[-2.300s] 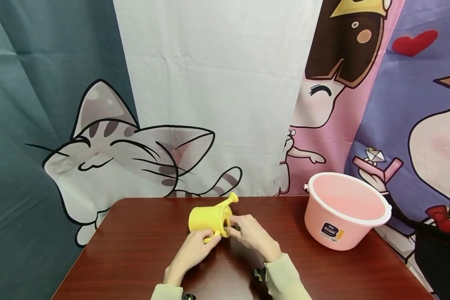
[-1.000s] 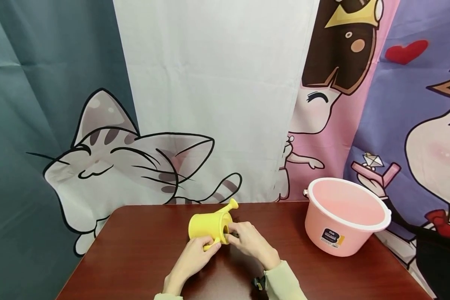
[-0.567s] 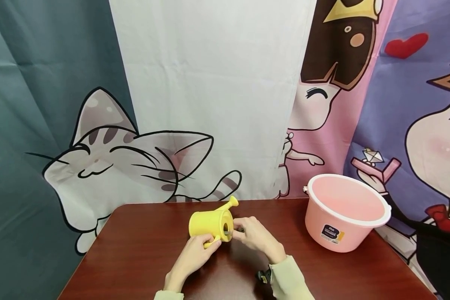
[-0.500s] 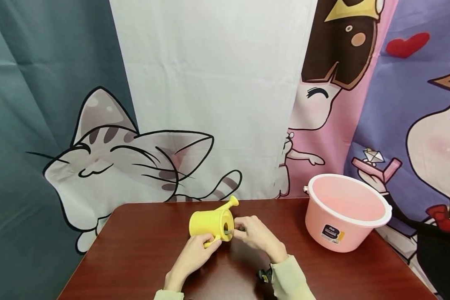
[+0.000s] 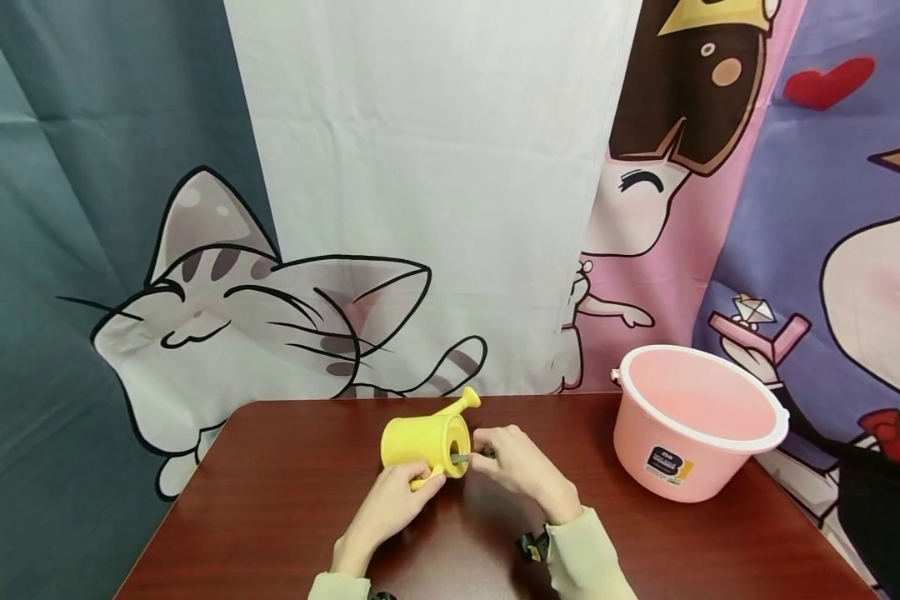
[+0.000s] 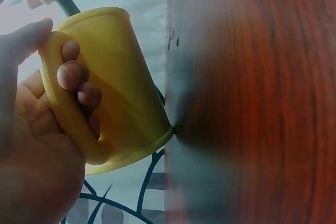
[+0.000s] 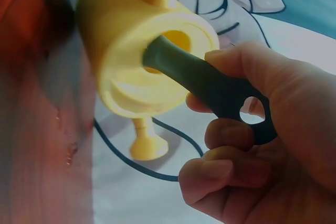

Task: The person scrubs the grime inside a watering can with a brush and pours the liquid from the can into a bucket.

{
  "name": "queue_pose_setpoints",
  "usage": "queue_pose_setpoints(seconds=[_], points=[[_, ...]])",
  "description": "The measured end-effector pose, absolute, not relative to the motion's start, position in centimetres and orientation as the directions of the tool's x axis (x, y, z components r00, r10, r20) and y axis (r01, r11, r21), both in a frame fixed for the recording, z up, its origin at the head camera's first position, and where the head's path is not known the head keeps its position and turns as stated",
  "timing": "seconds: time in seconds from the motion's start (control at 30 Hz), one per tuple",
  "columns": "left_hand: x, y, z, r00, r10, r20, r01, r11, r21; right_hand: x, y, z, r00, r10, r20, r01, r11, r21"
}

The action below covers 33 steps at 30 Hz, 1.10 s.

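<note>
A yellow watering can [image 5: 416, 442] is tipped toward the right, its round opening facing my right hand and its spout pointing to the back. My left hand [image 5: 392, 504] grips the can's handle [image 6: 68, 103], fingers curled through the loop. In the left wrist view the can's base edge is right at the tabletop. My right hand [image 5: 521, 467] pinches a dark green tool handle [image 7: 207, 85] with a hole near its end, thumb on one side and fingers on the other. The tool's far end goes into the can's opening [image 7: 184, 40] and is hidden inside.
A pink bucket [image 5: 667, 458] with a white rim and a label stands at the right of the brown wooden table [image 5: 270, 517]. Printed cartoon curtains [image 5: 435, 200] hang behind the table's back edge.
My right hand has drawn back to the right from the can's opening, and more of the green tool shows between fingers and can. My left hand keeps its grip on the handle.
</note>
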State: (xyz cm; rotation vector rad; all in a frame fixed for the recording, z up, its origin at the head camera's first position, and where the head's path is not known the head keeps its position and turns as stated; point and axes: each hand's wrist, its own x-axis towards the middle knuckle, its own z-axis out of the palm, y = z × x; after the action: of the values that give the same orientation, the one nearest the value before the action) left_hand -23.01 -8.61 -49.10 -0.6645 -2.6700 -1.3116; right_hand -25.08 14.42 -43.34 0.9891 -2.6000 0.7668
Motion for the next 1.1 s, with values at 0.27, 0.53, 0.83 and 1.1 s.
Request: queue_pose_setpoints(seconds=[0.27,0.53,0.83,1.1], points=[[-23.1,-8.7,-49.2,-0.892,0.344,0.292,0.441,0.527,0.727,-25.7,13.4,-45.1,-0.730,-0.543,0.416,-0.681,0.625,-0.381],[-23.1,-8.7,-49.4,-0.890,0.350,0.293,0.447,0.540,0.713,-26.0,12.8,-46.1,-0.725,-0.537,0.431,-0.681,0.652,-0.333],[-23.0,-8.8,-49.5,-0.887,0.346,0.306,0.455,0.537,0.711,-25.9,12.8,-46.3,-0.689,-0.544,0.479,-0.711,0.634,-0.303],[-23.0,-8.9,-49.3,-0.896,0.347,0.278,0.431,0.529,0.731,-25.7,13.4,-45.2,-0.710,-0.552,0.438,-0.703,0.589,-0.398]])
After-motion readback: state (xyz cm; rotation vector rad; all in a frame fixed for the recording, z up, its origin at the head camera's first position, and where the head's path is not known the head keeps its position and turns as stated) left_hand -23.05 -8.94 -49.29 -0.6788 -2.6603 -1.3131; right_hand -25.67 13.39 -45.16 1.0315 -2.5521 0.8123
